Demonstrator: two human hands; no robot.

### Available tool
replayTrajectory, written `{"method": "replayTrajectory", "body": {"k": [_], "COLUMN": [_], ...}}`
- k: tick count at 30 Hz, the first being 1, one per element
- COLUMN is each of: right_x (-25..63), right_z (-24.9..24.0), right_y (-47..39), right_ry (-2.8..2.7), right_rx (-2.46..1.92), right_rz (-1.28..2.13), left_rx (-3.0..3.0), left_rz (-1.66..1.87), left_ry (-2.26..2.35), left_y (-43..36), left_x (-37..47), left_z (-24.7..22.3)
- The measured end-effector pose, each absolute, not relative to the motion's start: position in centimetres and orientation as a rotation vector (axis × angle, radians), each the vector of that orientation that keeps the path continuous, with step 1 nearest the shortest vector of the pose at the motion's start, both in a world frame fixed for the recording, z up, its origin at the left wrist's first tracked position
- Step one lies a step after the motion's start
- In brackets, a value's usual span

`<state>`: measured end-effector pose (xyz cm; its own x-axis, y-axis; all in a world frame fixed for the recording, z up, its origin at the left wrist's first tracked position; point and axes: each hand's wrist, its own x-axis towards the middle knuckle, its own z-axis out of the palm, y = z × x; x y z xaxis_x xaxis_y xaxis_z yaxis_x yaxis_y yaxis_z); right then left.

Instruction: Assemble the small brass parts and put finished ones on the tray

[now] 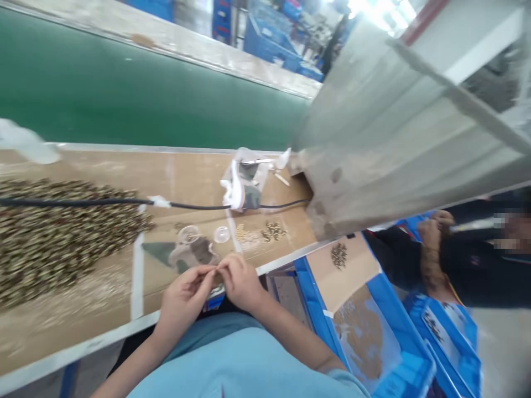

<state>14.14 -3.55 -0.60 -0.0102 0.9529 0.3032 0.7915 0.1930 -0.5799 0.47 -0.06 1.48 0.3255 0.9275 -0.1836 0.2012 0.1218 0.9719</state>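
Observation:
My left hand [185, 296] and my right hand [241, 281] meet at the table's front edge. Thumb and fingers of each are pinched, with the tips almost touching. Whatever lies between them is too small and blurred to name. Just behind my hands, a crumpled greyish cloth [194, 253] rests on the brown table top. Two small clear round dishes stand beyond it: one dish [189, 234] by the cloth, the other dish [221, 235] to its right. Further right lie a little pile of pale bits [244, 234] and a small pile of dark metallic parts [273, 231].
A large heap of small brass-coloured parts [62, 232] covers the table's left side. A black cable [194, 207] runs across to a taped bundle [244, 188]. Behind is a green belt [145, 94]. A grey metal panel [394, 138] slants at right, near blue crates [398, 320] and another person [435, 249].

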Motion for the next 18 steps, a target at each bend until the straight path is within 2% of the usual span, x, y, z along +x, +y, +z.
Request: {"method": "replayTrajectory", "body": {"k": [18], "right_x": [14.03], "right_z": [-0.49], "right_y": [-3.14], "right_ry": [-1.845], "right_rx": [-1.813], "right_rz": [0.524], "left_rx": [1.296], "left_rz": [0.617], "left_ry": [1.293], "left_y": [0.36], "left_x": [0.96], "left_z": [2.46]}}
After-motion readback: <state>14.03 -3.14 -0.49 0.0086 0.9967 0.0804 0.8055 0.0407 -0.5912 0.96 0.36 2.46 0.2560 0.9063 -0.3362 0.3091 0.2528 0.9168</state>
